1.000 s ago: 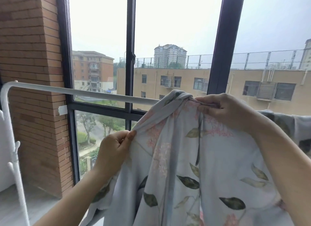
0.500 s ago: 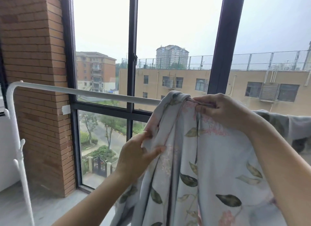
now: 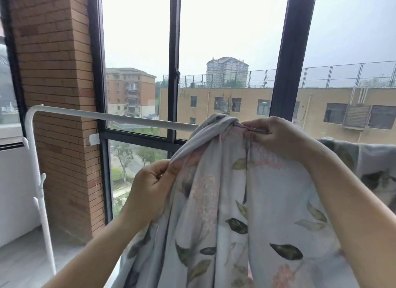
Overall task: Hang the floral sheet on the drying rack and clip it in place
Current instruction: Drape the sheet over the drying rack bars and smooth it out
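At rack rail: R grip pinches sheet bunched top; L grip pinches edge lower-left.

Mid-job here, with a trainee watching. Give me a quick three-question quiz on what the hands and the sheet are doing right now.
1. True or false: the left hand hangs free of the sheet.
2. Where does the right hand grip the sheet? A) its bunched top, up by the rail B) its bottom hem C) nowhere
3. Fill in: the bare stretch of rail lies to the ____ of the sheet in the picture.
Key: 1 false; 2 A; 3 left.
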The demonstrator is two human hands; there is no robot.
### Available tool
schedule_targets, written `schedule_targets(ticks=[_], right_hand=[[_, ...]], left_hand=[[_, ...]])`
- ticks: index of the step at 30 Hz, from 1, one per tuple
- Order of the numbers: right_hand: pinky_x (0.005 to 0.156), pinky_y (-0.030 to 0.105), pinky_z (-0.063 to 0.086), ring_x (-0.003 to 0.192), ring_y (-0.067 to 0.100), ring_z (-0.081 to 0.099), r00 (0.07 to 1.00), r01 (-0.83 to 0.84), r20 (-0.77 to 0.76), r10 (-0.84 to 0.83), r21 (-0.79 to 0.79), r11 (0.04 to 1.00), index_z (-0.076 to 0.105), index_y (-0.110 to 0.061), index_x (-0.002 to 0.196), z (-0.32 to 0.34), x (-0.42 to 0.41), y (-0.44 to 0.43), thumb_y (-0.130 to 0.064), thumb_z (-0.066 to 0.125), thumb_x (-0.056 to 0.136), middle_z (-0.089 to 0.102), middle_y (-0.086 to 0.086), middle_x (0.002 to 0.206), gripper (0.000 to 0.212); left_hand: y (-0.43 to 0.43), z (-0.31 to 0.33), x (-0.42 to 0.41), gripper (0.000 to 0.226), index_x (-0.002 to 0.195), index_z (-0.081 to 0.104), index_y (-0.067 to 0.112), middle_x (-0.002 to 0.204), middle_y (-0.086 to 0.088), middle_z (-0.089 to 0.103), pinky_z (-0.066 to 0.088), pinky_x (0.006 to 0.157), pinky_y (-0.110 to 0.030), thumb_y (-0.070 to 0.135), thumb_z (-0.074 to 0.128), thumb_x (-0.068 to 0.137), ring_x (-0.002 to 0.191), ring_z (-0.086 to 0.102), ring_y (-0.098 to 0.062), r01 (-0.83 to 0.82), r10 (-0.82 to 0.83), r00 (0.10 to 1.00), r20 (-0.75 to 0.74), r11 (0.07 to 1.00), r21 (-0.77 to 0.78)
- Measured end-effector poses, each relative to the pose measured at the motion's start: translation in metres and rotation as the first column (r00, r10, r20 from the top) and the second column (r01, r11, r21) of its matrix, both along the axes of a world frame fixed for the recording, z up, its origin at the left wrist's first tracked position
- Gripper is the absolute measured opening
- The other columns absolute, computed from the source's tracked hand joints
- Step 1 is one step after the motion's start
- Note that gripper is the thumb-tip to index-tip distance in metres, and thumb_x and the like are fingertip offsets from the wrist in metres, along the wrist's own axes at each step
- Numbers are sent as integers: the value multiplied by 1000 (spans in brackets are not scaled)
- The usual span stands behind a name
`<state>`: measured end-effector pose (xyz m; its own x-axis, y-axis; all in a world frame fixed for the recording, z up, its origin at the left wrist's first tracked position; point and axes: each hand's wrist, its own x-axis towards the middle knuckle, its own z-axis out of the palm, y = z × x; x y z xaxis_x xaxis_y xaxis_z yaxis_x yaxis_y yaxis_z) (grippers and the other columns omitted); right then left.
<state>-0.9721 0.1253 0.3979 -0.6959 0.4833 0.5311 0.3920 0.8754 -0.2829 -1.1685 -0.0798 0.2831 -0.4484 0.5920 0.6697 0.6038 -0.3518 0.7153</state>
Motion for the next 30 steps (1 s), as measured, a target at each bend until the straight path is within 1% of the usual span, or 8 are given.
schedule_targets(ticks=[3,7,9,11,13,19,23,30], right_hand=[[92,40,51,102,8,64,1000,-2,13,2,2,1000,52,-75,98,0,4,0,-72,42,67,67,-30,105,32],[93,39,50,105,7,63,1000,-4,-3,4,6,1000,49,-69,105,-1,6,-1,-61,51,78,67,-29,107,28],[94,40,50,105,7,64,1000,-5,-1,5,4,1000,48,-71,104,-2,7,0,-65,46,73,67,-29,107,32],[93,39,50,104,7,64,1000,-7,9,7,0,1000,49,-76,98,-1,7,2,-70,42,67,68,-29,105,33],[92,39,51,104,6,64,1000,-16,11,16,1,1000,48,-79,94,-1,7,4,-72,39,64,67,-30,105,32],[92,38,51,103,7,64,1000,11,11,-11,6,1000,48,-71,105,-1,5,4,-73,38,64,67,-30,105,42],[90,37,51,101,6,64,1000,11,11,-11,-1,1000,49,-69,107,-1,6,4,-72,40,67,67,-31,104,41],[94,39,50,105,7,64,1000,10,22,-9,-4,1000,49,-68,106,0,0,2,-73,39,65,67,-30,107,43]], left_hand=[[4,-6,5,58,84,70,8,82,-34,63,51,67,-60,64,59,80,63,60,-37,135,-107,981,159,975,-176],[15,-21,12,46,91,73,12,82,-10,74,58,73,-41,53,60,76,72,70,-26,274,-178,915,363,933,-234],[22,-25,8,71,98,68,12,88,-11,74,58,72,-38,76,60,67,78,70,-25,156,-90,937,337,972,-174],[27,-26,-3,69,99,61,25,92,1,72,54,65,-24,82,54,60,77,67,-5,-108,128,972,195,988,-107],[31,-18,-10,64,106,57,32,100,13,68,50,71,-17,77,56,61,86,64,6,-142,154,982,109,984,-112],[38,1,-6,39,85,75,19,83,-20,69,49,73,-41,57,69,75,74,61,-31,130,-98,975,198,979,-156],[19,37,-17,25,88,67,10,74,-11,67,55,55,-25,27,50,95,63,64,-21,250,-243,824,512,967,57],[27,26,0,56,110,59,20,97,-11,70,57,73,-39,62,68,74,81,67,-22,228,-168,969,183,894,-386]])
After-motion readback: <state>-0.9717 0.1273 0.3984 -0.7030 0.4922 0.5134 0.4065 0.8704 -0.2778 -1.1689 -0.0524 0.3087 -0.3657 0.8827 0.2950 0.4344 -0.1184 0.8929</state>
